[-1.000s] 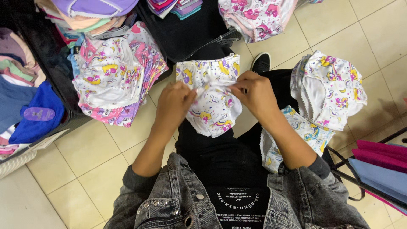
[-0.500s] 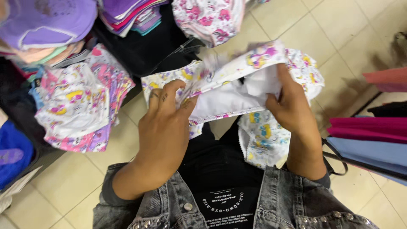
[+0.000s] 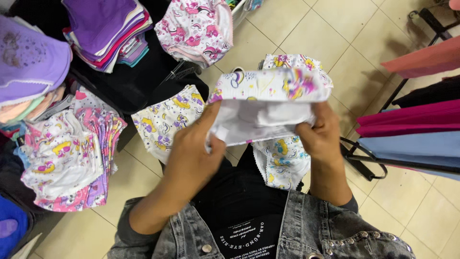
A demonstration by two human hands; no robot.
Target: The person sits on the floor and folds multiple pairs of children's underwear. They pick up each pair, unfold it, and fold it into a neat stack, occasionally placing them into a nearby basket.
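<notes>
Both my hands hold up one white child's brief (image 3: 268,103) printed with colourful ponies, its white inside turned towards me. My left hand (image 3: 194,153) grips its left edge and my right hand (image 3: 320,133) grips its right edge. A second printed brief (image 3: 165,120) lies flat on my left thigh. Another printed brief (image 3: 282,160) lies on my right thigh, under the held one. My lap is in black trousers and I wear a denim jacket.
A stack of printed briefs (image 3: 67,158) sits at the left. Folded purple and pink garments (image 3: 108,31) and a lilac cloth (image 3: 28,57) lie at the top left, more printed briefs (image 3: 196,29) at the top centre. A rack of pink, blue and coral fabric (image 3: 412,134) stands at the right on the tiled floor.
The brief was lifted off my lap and opened between both hands, and it now sits higher and further right. The view has swung left to right across the piles.
</notes>
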